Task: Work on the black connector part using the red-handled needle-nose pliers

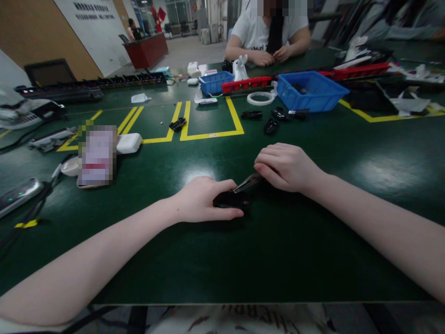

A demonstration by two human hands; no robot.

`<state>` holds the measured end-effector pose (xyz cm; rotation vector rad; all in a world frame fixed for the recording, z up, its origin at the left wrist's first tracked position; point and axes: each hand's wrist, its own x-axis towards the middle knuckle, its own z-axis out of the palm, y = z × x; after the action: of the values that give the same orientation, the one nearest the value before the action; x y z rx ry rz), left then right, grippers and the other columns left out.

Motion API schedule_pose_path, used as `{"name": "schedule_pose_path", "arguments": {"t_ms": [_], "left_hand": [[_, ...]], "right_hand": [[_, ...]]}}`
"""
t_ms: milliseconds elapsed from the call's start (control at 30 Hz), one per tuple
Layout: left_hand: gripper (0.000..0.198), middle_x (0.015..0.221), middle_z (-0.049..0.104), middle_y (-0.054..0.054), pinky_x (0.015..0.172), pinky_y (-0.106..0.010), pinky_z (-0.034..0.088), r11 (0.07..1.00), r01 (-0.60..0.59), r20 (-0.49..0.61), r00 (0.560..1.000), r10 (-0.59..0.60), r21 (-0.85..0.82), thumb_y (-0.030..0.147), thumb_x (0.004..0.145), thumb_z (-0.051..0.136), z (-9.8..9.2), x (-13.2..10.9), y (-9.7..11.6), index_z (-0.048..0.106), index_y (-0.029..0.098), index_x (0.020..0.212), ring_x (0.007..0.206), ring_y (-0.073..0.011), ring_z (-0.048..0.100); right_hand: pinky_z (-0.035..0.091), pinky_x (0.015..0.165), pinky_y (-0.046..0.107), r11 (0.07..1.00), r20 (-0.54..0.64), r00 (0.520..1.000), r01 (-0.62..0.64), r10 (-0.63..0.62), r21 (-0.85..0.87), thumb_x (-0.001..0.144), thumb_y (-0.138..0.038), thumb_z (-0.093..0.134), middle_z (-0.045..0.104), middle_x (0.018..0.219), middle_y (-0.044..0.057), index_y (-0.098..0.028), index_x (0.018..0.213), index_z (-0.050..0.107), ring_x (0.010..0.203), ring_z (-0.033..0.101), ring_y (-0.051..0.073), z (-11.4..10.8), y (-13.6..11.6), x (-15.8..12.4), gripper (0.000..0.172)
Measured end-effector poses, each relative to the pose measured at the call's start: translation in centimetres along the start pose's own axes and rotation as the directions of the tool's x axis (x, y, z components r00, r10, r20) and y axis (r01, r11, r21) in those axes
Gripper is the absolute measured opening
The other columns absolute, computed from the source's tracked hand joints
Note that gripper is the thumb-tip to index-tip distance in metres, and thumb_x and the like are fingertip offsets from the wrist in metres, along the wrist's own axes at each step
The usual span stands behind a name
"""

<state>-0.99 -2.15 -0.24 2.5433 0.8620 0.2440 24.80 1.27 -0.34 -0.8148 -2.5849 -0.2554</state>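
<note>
"So, hands first?"

"Left hand (203, 199) at 9 o'clock of a small black part (229, 201), thumb and fingers curled around it, low over the green table (295, 260). Right hand (287, 168) at 2 o'clock, closed on a slim metal tool (248, 183), tip at the part's upper edge. Whether the tip nips anything, can't tell."

"Next ring out?"

"Loose black pieces (271, 126) at 1 o'clock; large blue bin (313, 98) just beyond. Roll of tape (260, 102) lies flat between 12 and 1. Smaller blue bin (213, 86) at 12."

"Left flank?"

"Phone (97, 157) between 9 and 10, screen blurred out. White case (129, 143) just beside it, at 10."

"Farthest?"

"Person in a white T-shirt (255, 30), across the table just past 12, hands close together."
</note>
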Motion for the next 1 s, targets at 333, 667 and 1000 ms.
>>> {"name": "schedule_pose_path", "arguments": {"t_ms": [333,667,1000], "left_hand": [[0.042,0.065,0.058,0.003,0.054,-0.024,0.03,1.0,-0.008,0.005,1.0,0.008,-0.025,0.061,0.091,0.059,-0.04,0.06,-0.01,0.062,0.021,0.102,0.058,-0.015,0.056],[0.042,0.063,0.057,0.004,0.054,-0.023,0.029,1.0,-0.004,-0.006,1.0,0.004,-0.018,0.061,0.09,0.059,0.06,0.03,-0.05,0.063,0.022,0.103,0.057,-0.0147,0.056],[0.042,0.063,0.056,0.004,0.054,-0.024,0.028,1.0,-0.004,-0.004,1.0,0.004,-0.002,0.062,0.091,0.059,0.12,0.02,-0.04,0.062,0.022,0.102,0.057,-0.0149,0.056]], "right_hand": [[0.041,0.063,0.032,1.0,-0.049,0.999,0.003,-0.002,0.005,0.102,-0.026,0.031,0.064,0.075,0.006,-0.019,0.077,0.057,0.065,0.056,0.017,-0.12,-0.11,-0.21,0.037],[0.038,0.061,0.033,0.999,-0.054,0.998,0.01,-0.012,-0.037,0.101,-0.025,0.031,0.061,0.073,0.005,-0.02,0.075,0.056,0.061,0.05,0.016,-0.37,-0.15,-0.11,0.036],[0.038,0.061,0.033,0.996,-0.049,0.999,0.011,-0.015,-0.084,0.101,-0.025,0.031,0.06,0.072,0.006,-0.021,0.073,0.056,0.061,0.048,0.016,-0.54,-0.28,-0.04,0.037]]}}
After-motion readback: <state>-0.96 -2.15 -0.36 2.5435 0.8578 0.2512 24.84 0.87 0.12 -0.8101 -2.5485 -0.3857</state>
